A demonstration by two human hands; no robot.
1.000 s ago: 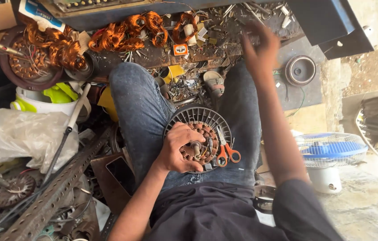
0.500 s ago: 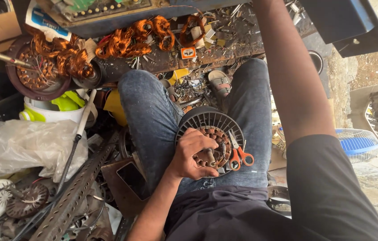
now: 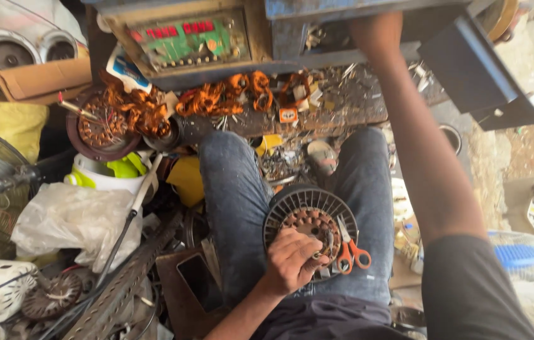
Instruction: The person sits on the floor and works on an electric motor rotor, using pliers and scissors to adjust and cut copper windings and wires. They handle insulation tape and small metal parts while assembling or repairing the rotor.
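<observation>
The round dark fan motor stator with its ring of copper-coloured windings (image 3: 308, 220) lies flat on the person's lap, between the thighs in blue jeans, and judging by how it lies the job on it is only partway through: the windings sit exposed, with nothing fitted over them, and orange-handled scissors (image 3: 350, 249) rest on its right rim, touching it. The left hand (image 3: 292, 261) is curled down onto the lower edge of the stator, fingers bent together and pinched around what looks like a thin wire or lead at the core. The right arm stretches straight up and away to the cluttered wooden bench (image 3: 342, 104); the right hand (image 3: 377, 31) is at the grey box there, its fingers hidden, so its grip cannot be told.
</observation>
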